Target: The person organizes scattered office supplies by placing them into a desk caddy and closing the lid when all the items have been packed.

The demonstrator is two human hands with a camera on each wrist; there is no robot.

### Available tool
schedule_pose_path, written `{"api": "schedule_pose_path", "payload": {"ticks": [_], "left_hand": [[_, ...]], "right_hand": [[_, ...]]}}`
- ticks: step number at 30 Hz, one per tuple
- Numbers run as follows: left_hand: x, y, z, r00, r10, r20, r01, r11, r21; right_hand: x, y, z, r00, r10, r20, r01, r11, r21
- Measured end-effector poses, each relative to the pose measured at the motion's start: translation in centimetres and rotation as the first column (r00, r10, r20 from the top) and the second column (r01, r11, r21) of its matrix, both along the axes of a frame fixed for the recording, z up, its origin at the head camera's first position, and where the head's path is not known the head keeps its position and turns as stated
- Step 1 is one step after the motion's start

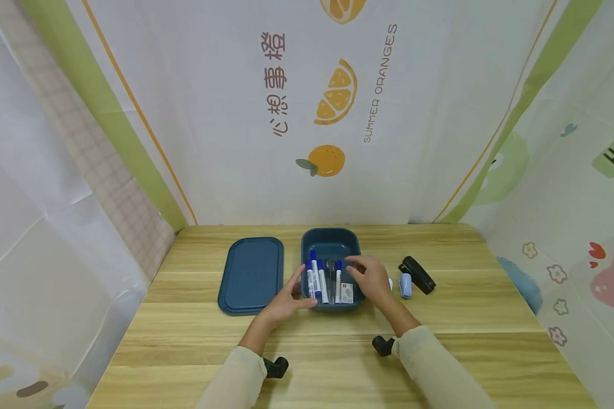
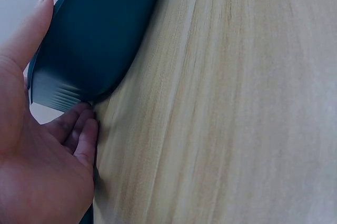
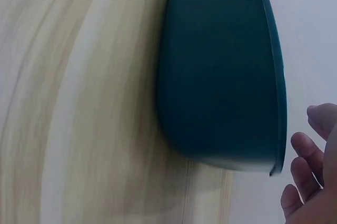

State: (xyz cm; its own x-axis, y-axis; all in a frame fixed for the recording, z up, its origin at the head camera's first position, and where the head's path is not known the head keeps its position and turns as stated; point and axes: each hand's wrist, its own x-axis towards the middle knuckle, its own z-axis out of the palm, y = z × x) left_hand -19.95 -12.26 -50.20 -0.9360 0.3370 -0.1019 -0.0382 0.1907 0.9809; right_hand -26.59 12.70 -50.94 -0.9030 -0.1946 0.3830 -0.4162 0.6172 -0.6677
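Note:
A dark blue plastic box [image 1: 331, 237] stands on the wooden table. In its near half lie several white markers with blue caps [image 1: 323, 284], dark slim pens [image 1: 330, 278] and a small white printed packet [image 1: 347, 293]. My left hand [image 1: 285, 303] holds the box at its near left corner, thumb by the near rim and fingers along the left wall. The left wrist view shows that hand [image 2: 47, 145] right at the box wall. My right hand [image 1: 369, 277] hovers at the right rim, its loosely bent fingers [image 3: 305, 169] holding nothing.
A dark blue lid [image 1: 252, 275] lies flat left of the box. To the right are a light blue small item [image 1: 405, 286], perhaps correction tape, and a black stapler [image 1: 417, 275]. Part of a white thing [image 1: 390, 284] shows beside my right wrist. A curtain hangs behind the table.

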Motion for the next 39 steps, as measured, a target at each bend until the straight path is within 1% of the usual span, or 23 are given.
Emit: {"api": "schedule_pose_path", "payload": {"ticks": [5, 8, 10, 14, 17, 19, 24, 31, 35, 39], "left_hand": [[0.1, 0.0, 0.1, 1.000, 0.008, -0.002, -0.008, 1.000, -0.020], [0.1, 0.1, 0.2, 1.000, 0.004, -0.005, -0.004, 1.000, -0.013], [0.2, 0.1, 0.3, 1.000, 0.002, -0.006, -0.002, 1.000, -0.008], [0.2, 0.1, 0.3, 1.000, 0.003, -0.009, -0.003, 1.000, -0.012], [0.2, 0.1, 0.4, 1.000, 0.001, -0.009, -0.001, 1.000, -0.009], [0.2, 0.1, 0.4, 1.000, -0.003, -0.010, 0.003, 1.000, -0.001], [0.2, 0.1, 0.4, 1.000, -0.009, -0.011, 0.009, 1.000, 0.005], [0.2, 0.0, 0.1, 1.000, -0.005, -0.011, 0.005, 1.000, 0.000], [0.2, 0.0, 0.2, 1.000, -0.007, -0.008, 0.007, 1.000, 0.002], [0.2, 0.1, 0.2, 1.000, -0.006, -0.007, 0.006, 1.000, -0.007]], "right_hand": [[-0.2, 1.0, -0.1, 1.000, -0.023, -0.002, 0.023, 0.998, 0.051], [-0.2, 1.7, -0.2, 0.999, -0.043, 0.004, 0.043, 0.998, 0.056], [-0.2, 2.0, -0.3, 0.999, -0.043, -0.010, 0.044, 0.998, 0.046], [-0.1, 3.1, -0.5, 0.997, -0.058, -0.052, 0.061, 0.996, 0.064], [0.0, 4.0, -0.8, 0.995, -0.069, -0.068, 0.074, 0.994, 0.077], [0.1, 4.6, -1.1, 0.995, -0.071, -0.063, 0.076, 0.994, 0.076], [0.4, 6.1, -1.7, 0.996, -0.081, -0.046, 0.086, 0.989, 0.118], [0.7, 7.8, -2.2, 0.996, -0.077, -0.054, 0.085, 0.984, 0.154], [1.0, 8.5, -2.5, 0.995, -0.093, -0.045, 0.100, 0.980, 0.174], [1.1, 9.1, -3.0, 0.992, -0.112, -0.059, 0.122, 0.973, 0.196]]}}
